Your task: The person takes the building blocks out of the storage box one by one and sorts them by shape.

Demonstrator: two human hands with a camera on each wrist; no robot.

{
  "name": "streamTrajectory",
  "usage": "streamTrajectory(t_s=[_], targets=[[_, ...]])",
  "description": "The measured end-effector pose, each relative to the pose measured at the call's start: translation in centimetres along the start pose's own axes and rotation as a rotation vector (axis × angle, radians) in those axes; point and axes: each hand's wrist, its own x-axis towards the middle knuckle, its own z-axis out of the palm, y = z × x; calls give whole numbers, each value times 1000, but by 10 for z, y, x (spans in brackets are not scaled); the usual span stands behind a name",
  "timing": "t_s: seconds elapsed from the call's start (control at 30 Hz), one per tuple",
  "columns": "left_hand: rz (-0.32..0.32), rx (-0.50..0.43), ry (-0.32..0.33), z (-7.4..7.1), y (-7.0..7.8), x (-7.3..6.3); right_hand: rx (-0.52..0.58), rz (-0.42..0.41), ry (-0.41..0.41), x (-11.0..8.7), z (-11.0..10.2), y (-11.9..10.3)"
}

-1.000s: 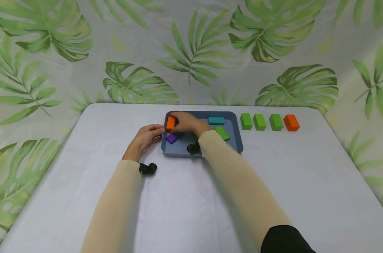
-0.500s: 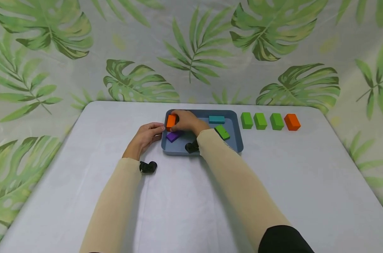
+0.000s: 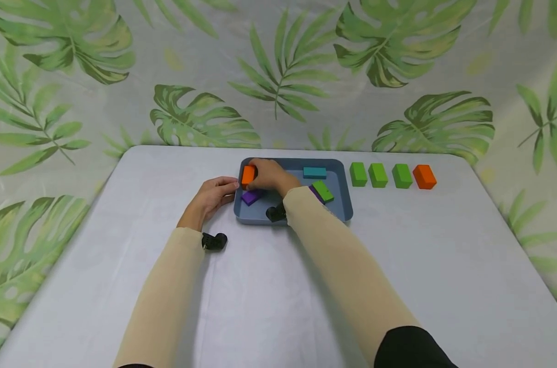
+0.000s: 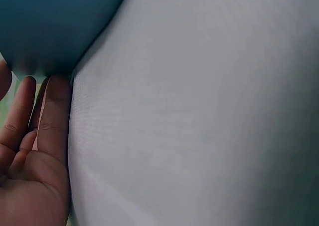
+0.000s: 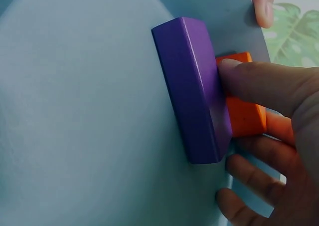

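Observation:
My right hand (image 3: 271,175) reaches into the blue-grey tray (image 3: 255,222) and pinches an orange block (image 3: 248,175) at its left end. In the right wrist view the thumb presses one side of the orange block (image 5: 246,117), with fingers at its other side. A purple block (image 5: 192,94) lies on the tray floor right beside it, nearer that camera. My left hand (image 3: 212,197) rests outside the tray's left wall with fingers extended. The left wrist view shows those fingertips right at the tray's outer wall (image 4: 55,31).
Farther right in the tray are a teal block (image 3: 314,173) and a green block (image 3: 323,191), with a purple block (image 3: 316,194) partly hidden by my sleeve. Several green blocks (image 3: 378,175) and an orange block (image 3: 424,177) stand in a row right of the tray.
My right forearm has shifted slightly left, uncovering part of the purple block beside the green one. The right hand keeps its pinch on the orange block; the left hand stays at the tray.

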Motion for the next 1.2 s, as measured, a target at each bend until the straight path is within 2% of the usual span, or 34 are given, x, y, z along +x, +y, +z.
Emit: streamTrajectory(t_s=[0.23,0.43,0.83,1.0,1.2], targets=[[-5,-9,3,0,0,0,-22,-11,-14,-2,-4,-2],[-9,-6,8,1,1,1,2,-32,23,-10,-19,1],[-6,0,21,-3,2,0,24,-192,24,-47,-77,18],[-4,-3,11,-4,0,3,38,-207,4,-64,-92,29],[-9,-6,10,-1,0,4,27,-208,22,-89,-107,41]])
